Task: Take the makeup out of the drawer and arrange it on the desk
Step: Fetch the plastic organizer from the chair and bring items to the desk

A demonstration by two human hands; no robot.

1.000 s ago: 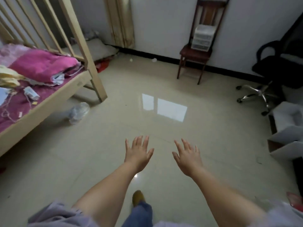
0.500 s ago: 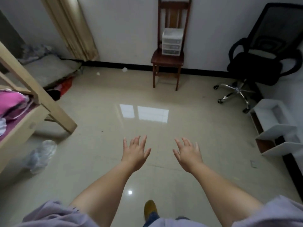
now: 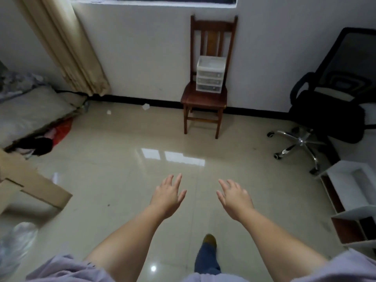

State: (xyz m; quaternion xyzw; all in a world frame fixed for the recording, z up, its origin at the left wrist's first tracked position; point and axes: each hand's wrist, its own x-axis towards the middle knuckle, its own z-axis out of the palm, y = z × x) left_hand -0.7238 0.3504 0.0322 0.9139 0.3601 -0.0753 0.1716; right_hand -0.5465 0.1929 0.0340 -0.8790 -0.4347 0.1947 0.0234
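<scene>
Bare left hand (image 3: 167, 197) and right hand (image 3: 235, 197) reach forward, fingers spread, empty.

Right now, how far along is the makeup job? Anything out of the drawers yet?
Done: nothing that shows. The white drawer unit sits on the wooden chair by the wall, all its drawers shut. In hand: nothing; the left hand and right hand are open and empty above the floor, well short of the chair. Left: reach the unit, open a drawer, take the makeup out, arrange it. No desk is in view.
</scene>
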